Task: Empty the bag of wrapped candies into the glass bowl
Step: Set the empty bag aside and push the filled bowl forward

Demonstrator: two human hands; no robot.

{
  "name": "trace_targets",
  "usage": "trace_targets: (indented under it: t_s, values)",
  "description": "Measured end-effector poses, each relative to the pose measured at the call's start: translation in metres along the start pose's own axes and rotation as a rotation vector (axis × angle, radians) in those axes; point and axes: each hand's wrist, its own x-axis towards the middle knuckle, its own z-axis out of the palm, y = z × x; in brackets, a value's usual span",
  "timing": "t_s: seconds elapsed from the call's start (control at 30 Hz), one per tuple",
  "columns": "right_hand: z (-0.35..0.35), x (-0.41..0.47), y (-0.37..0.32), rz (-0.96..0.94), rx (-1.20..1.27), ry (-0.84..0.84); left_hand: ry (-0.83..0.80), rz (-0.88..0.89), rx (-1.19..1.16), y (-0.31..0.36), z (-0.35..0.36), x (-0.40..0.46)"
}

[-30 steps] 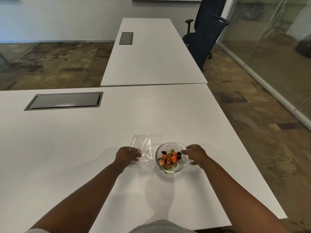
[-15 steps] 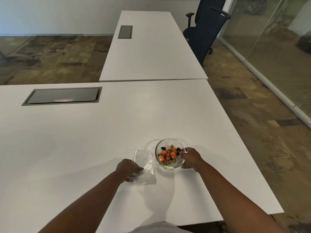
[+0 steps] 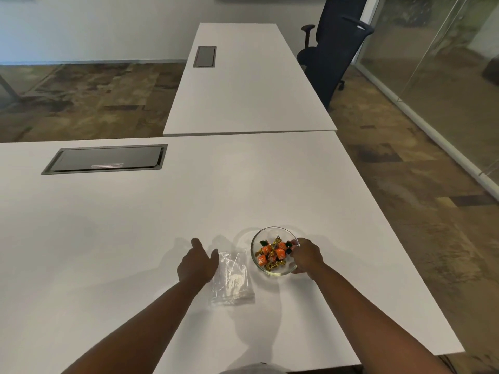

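A small glass bowl (image 3: 256,240) stands on the white table (image 3: 135,225), holding several wrapped candies (image 3: 271,253) in orange, gold and dark green wrappers. My right hand (image 3: 306,256) grips the bowl's right rim. To the left of the bowl a clear plastic bag (image 3: 233,279) lies flat on the table with nothing visible inside. Just left of the bag, my left hand (image 3: 197,263) hovers with its fingers spread, off the plastic.
A dark cable hatch (image 3: 105,159) is set into the table at the far left. A second white table (image 3: 243,82) adjoins beyond. A dark office chair (image 3: 332,49) and a glass wall (image 3: 432,63) are at the right. The table's right edge is close to the bowl.
My left hand has let go of the bag and opened, lifting to the bag's left. My right hand has closed on the bowl's rim. The bag now lies flat.
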Motion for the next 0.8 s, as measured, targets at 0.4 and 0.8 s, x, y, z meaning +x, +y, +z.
trace_targets:
  t_s: [0.4, 0.8]
  values:
    - [-0.005, 0.012, -0.038, -0.038, 0.105, -0.026, -0.663, -0.155, -1.056, 0.074, -0.003, 0.004]
    - [0.006, 0.048, -0.08, 0.005, 0.185, -0.048, -0.635, -0.226, -1.126, 0.102, -0.012, 0.051]
